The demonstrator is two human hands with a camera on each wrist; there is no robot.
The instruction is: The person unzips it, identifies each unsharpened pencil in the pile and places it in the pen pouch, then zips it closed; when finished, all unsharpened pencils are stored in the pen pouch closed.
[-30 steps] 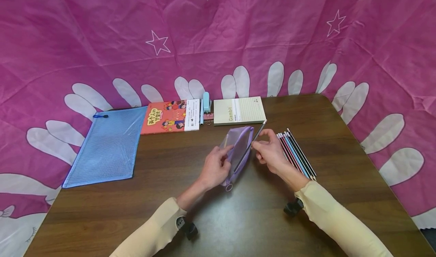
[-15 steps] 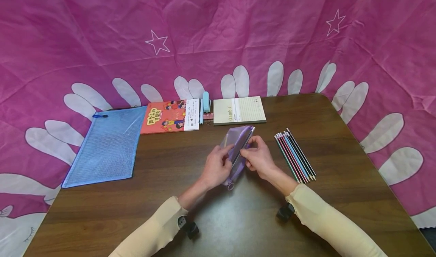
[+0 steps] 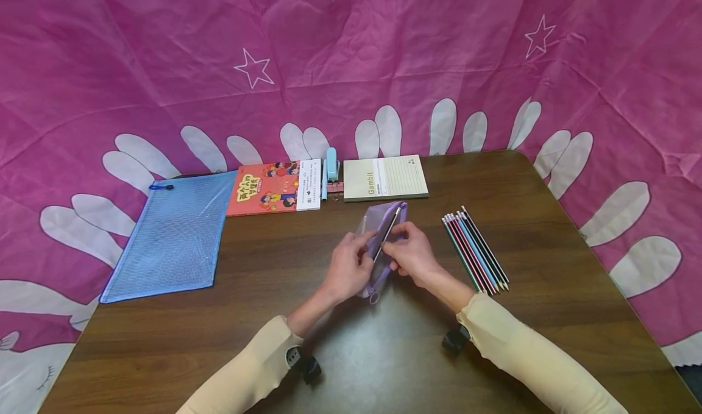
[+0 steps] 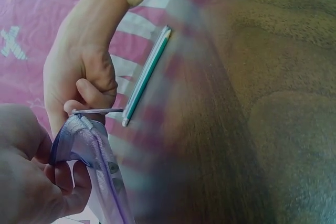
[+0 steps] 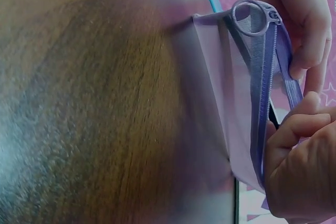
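The left hand (image 3: 347, 271), at 8 o'clock of a purple mesh pouch (image 3: 377, 216), pinches one side of its open mouth between thumb and fingers. The right hand (image 3: 411, 252), at 3 o'clock, grips a dark pencil (image 3: 391, 224) with thumb and fingertips; the pencil leans within the mouth, its pale end toward 1 o'clock.

Taking the pouch as the centre of the dial in the head view, a pink cloth (image 3: 351, 48) with white stars and rounded white shapes hangs from 9 through 12 to 3 o'clock. Below it spreads a brown wooden table (image 3: 384, 365). Cream sleeves (image 3: 532, 353) reach in from 8 and 4 o'clock. A blue zip bag (image 3: 170, 237) lies flat at 9 o'clock, well apart from the pouch. At 10 o'clock is a red book (image 3: 269, 188), just beside the bag; at 12 o'clock, a pale notebook (image 3: 386, 179). A row of pencils (image 3: 475, 250) lies at 3 o'clock, beyond the right hand, erasers toward 11. A light blue stapler (image 3: 331, 164) sits at 11 o'clock, next to a pale blue pen (image 3: 324, 188). The pouch's round pull ring (image 3: 374, 298) hangs at 6 o'clock.
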